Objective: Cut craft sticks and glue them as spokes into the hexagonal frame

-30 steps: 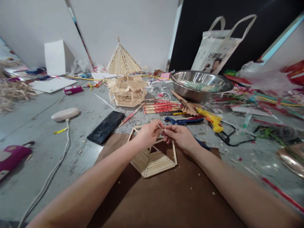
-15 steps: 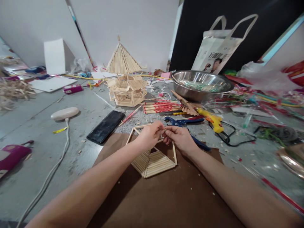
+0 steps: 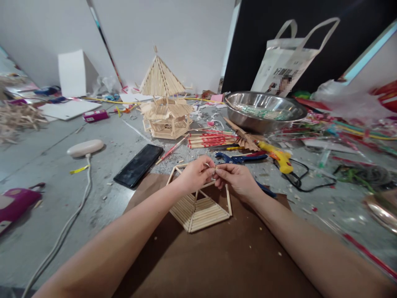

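In front of us lies a many-sided frame of pale wooden sticks [image 3: 209,214], set on the brown sheet [image 3: 198,265]. We see its near panels closed with slats laid side by side, while the panels at the right and far side are open between bare sticks; our hands hide part of it. Above its far edge we pinch a tiny pale piece [image 3: 216,168], mostly covered by our fingertips.

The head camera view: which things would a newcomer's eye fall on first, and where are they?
Probably the tall, pagoda-like stick model, standing at the back, left of the shiny metal bowl. Nearer, the left hand and right hand are close together over a partly filled stick frame on the brown sheet.
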Tool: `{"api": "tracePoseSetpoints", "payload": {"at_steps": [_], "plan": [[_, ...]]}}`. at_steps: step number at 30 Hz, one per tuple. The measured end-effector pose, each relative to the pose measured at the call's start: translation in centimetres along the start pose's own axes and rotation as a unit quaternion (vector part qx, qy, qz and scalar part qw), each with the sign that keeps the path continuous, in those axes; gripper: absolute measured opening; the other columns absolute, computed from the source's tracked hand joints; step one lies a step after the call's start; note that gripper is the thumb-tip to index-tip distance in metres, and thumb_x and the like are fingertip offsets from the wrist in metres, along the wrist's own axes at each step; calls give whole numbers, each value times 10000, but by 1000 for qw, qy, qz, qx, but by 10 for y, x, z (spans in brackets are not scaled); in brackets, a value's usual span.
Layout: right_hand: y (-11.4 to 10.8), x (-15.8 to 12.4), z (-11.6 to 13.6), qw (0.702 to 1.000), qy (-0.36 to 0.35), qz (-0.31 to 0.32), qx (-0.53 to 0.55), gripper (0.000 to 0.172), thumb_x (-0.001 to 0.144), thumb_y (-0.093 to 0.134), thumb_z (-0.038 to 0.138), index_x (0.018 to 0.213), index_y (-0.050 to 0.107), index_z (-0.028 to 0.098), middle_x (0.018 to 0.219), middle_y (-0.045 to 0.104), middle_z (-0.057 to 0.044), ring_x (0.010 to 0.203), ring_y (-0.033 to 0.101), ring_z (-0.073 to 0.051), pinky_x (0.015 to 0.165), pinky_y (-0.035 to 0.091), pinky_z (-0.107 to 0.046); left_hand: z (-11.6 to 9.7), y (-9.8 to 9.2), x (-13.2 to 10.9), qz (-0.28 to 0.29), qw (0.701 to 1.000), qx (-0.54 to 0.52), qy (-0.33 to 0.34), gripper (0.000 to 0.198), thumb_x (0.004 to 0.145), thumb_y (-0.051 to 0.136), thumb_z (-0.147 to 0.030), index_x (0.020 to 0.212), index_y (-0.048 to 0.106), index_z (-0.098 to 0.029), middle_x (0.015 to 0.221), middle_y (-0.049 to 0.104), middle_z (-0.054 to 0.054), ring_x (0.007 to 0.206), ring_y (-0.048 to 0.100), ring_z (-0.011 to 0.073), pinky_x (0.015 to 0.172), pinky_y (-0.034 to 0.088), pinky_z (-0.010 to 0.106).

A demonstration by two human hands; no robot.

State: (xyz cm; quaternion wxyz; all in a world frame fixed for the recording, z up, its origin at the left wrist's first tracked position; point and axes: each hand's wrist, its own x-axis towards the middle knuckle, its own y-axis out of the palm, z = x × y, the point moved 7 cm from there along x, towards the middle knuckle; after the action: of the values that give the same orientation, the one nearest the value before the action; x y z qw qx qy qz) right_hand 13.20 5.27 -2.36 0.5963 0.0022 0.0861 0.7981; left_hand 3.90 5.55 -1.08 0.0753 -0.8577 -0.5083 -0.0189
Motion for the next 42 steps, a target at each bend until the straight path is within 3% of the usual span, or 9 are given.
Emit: {"api": "tracePoseSetpoints", "payload": {"at_steps": [10, 16, 26, 38, 42], "plan": [[0, -1, 1, 1000, -17, -13, -5, 211, 615, 616, 312, 716, 548, 140, 557, 564, 24, 434, 528, -84, 435, 423, -221, -5, 0, -2, -9, 999, -30, -36, 106, 756, 456, -237, 778, 401, -149, 494, 410, -73, 379, 335, 8, 386, 263, 130], [4, 0, 1, 1000, -20, 11, -8, 200, 630, 599, 317, 687, 529, 138, 537, 545, 28, 432, 514, -79, 431, 413, -216, -5, 2, -7, 1, 991, -109, -82, 136, 752, 477, -251, 781, 392, -149, 438, 406, -84, 319, 298, 1, 325, 202, 117], [11, -4, 3, 999, -29, -8, -38, 168, 651, 542, 316, 670, 505, 153, 511, 512, 43, 394, 457, -51, 390, 372, -185, 8, 8, -13, 71, 944, -293, -135, 199, 723, 533, -262, 848, 408, -169, 496, 438, -69, 296, 274, -11, 303, 156, 104], [15, -15, 14, 967, -138, 1, -215, 101, 712, 450, 250, 691, 511, 173, 503, 487, 34, 447, 439, -70, 462, 359, -204, 5, 14, -20, 120, 927, -323, -148, 107, 754, 478, -208, 841, 426, -173, 478, 423, -74, 282, 205, -15, 308, 157, 108], [4, -15, 15, 952, -162, -33, -258, 112, 707, 446, 253, 686, 520, 171, 522, 497, 30, 469, 438, -77, 489, 357, -207, 1, 20, -23, 152, 927, -307, -151, 134, 754, 476, -195, 879, 431, -176, 479, 443, -72, 284, 215, -18, 320, 177, 107]]}}
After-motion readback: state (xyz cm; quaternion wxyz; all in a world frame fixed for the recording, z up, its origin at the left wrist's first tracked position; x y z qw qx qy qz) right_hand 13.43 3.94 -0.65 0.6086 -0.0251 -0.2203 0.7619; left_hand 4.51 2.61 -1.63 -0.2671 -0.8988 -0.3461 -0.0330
